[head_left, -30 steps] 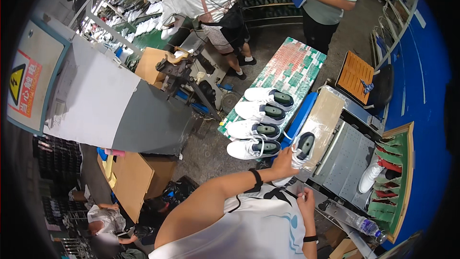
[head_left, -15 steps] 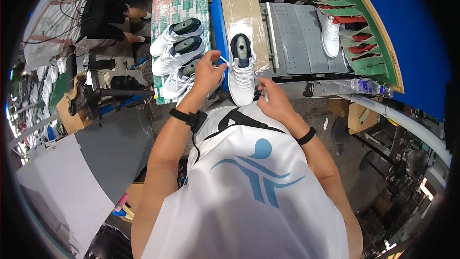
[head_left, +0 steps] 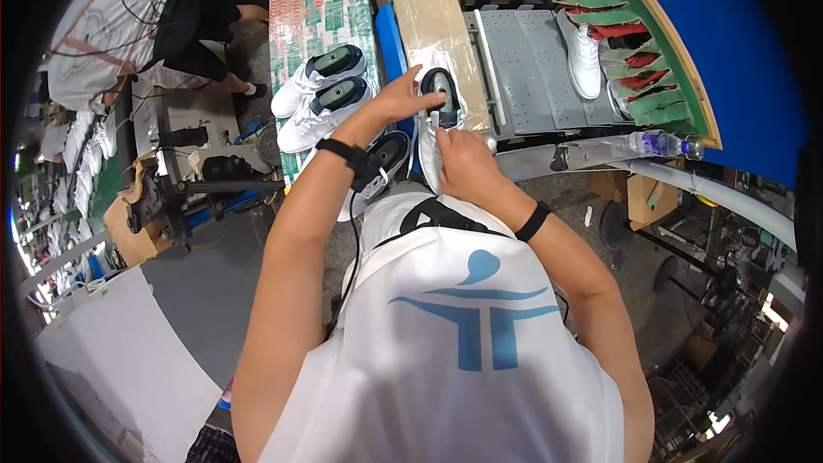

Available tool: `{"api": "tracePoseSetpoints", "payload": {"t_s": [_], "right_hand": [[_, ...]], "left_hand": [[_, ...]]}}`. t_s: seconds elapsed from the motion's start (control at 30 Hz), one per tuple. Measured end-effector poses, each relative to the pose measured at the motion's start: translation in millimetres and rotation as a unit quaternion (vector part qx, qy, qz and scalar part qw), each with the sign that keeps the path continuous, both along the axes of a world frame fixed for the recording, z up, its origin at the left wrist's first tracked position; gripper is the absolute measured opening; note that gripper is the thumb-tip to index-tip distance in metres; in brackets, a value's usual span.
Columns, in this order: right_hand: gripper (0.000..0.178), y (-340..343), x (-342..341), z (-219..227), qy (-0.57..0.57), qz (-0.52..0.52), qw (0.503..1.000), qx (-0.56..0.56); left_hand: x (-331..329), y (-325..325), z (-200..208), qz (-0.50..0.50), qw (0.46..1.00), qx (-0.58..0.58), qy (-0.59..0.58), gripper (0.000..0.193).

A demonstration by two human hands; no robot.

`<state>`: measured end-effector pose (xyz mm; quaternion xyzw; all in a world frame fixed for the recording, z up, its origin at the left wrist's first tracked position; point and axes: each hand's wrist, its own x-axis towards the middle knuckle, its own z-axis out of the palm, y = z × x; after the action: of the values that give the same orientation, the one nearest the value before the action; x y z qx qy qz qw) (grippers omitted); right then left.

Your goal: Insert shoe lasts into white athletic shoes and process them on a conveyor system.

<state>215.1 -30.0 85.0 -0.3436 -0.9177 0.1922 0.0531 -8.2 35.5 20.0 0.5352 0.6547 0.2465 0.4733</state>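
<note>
A white sneaker (head_left: 429,154) with a dark lining and a dark green last (head_left: 440,80) inside lies in front of me, toe toward my body. My left hand (head_left: 399,101) is closed on its collar from the left, thumb lying across the opening. Fingers of my right hand (head_left: 469,159) are curled onto the tongue and lacing, covering most of the laces. A small pale end shows beside my right knuckles; whether I hold it is unclear. Below my left wrist another white sneaker (head_left: 370,180) sits tilted, partly covered by my forearm.
Two white sneakers (head_left: 319,111) stand on a stack wrapped in green-and-white film (head_left: 321,13). To the right, a sneaker (head_left: 585,64) rests by a machine opening hung with green and red flaps (head_left: 639,60). A plastic bottle (head_left: 656,145) lies nearby. Another person (head_left: 103,34) is at far left.
My left hand has left the lace and moved up to the collar. My right hand has moved from the sneaker's side onto its tongue. The tilted sneaker has shifted right, toward me.
</note>
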Motion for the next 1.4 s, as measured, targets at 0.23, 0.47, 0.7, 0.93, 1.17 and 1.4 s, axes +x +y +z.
{"api": "tracePoseSetpoints", "payload": {"t_s": [0.23,0.47,0.7,0.93,1.17,1.4], "right_hand": [[0.046,-4.7,15.7,14.8,0.152,-0.044,0.883,-0.443],[0.050,14.9,56.6,26.1,0.148,-0.186,0.933,-0.269],[0.060,1.1,68.5,14.3,0.098,-0.081,0.989,-0.070],[0.052,10.2,73.0,47.9,0.052,-0.118,0.970,-0.207],[0.050,12.0,80.9,7.3,0.059,-0.094,0.990,-0.091],[0.057,-8.2,102.8,87.8,0.059,-0.091,0.968,-0.228]], "left_hand": [[-7.3,23.6,-6.5,-0.108,0.991,-0.044,-0.068,0.099],[-1.9,20.8,-6.8,-0.076,0.995,-0.036,-0.056,0.095],[28.2,11.5,-17.0,0.013,0.999,-0.031,-0.006,0.119],[48.0,15.0,-6.0,-0.015,0.991,-0.054,-0.118,0.110],[64.3,34.4,-3.3,-0.010,0.998,-0.016,-0.063,0.094],[56.1,-3.5,20.0,0.018,0.979,0.190,0.068,0.079]]}}
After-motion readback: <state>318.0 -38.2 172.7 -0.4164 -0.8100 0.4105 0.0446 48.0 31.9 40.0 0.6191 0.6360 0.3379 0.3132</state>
